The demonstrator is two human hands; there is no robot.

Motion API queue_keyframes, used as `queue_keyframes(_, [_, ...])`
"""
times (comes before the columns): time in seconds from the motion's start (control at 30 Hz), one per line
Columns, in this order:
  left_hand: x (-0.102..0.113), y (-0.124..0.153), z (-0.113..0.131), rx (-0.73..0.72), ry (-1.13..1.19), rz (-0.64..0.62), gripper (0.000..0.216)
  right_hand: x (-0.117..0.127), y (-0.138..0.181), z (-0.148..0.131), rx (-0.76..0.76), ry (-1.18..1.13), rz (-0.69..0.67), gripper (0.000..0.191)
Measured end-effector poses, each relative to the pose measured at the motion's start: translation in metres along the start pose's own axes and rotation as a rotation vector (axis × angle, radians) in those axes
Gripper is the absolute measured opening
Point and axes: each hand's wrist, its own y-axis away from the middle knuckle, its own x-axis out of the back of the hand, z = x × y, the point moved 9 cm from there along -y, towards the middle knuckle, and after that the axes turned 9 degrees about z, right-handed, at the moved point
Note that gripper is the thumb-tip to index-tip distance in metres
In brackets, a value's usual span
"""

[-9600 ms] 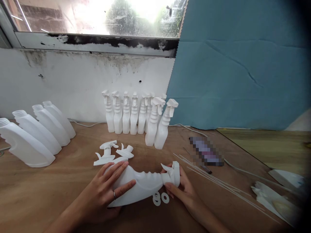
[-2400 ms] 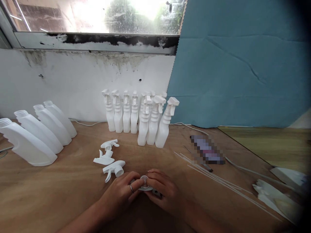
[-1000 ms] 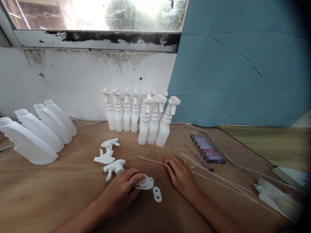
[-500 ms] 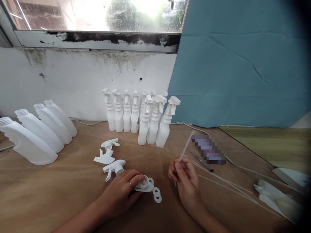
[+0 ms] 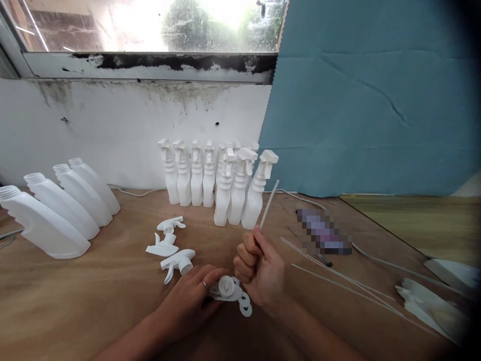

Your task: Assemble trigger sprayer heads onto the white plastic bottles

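Note:
My left hand (image 5: 191,298) rests on the wooden table (image 5: 93,286) with its fingers pinched on a white spray-trigger head (image 5: 227,288) lying cap side up. My right hand (image 5: 261,271) is closed round a thin white dip tube (image 5: 268,205), which sticks up and to the right above the fist. The fist hovers just right of the trigger head. Two white ring washers (image 5: 245,304) lie on the table beside the head, below my right hand.
Three loose trigger heads (image 5: 171,245) lie left of my hands. Several finished spray bottles (image 5: 218,183) stand at the wall, several capless bottles (image 5: 56,213) lean at far left. More tubes (image 5: 338,276), a blurred packet (image 5: 323,233) and white scraps (image 5: 428,306) lie right.
My right hand picked a tube off the table, lifted it and moved left toward the trigger head. My left hand kept hold of the head, tilting it a little.

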Motion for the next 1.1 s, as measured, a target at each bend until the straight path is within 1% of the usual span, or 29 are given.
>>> queue_keyframes(0.07, [-0.001, 0.001, 0.000, -0.015, -0.003, -0.014, 0.054, -0.011, -0.004, 0.009, -0.053, -0.053, -0.042, 0.057])
queue_keyframes(0.17, [-0.002, 0.002, 0.000, -0.025, -0.011, -0.015, 0.056, -0.018, -0.007, 0.017, -0.088, -0.064, -0.050, 0.058])
queue_keyframes(0.43, [-0.003, 0.003, -0.001, -0.037, -0.019, -0.027, 0.057, -0.015, -0.010, 0.017, -0.090, -0.035, -0.029, 0.058])
queue_keyframes(0.67, [-0.003, 0.002, 0.000, -0.036, -0.028, -0.025, 0.055, -0.014, -0.009, 0.015, -0.059, 0.047, -0.025, 0.060])
queue_keyframes(0.97, [-0.003, 0.002, 0.000, -0.022, -0.025, -0.041, 0.056, -0.021, -0.008, 0.013, -0.038, 0.123, -0.097, 0.060])
queue_keyframes(1.1, [-0.003, 0.001, 0.000, -0.023, -0.026, -0.048, 0.048, -0.026, -0.005, 0.018, -0.083, 0.170, -0.165, 0.060])
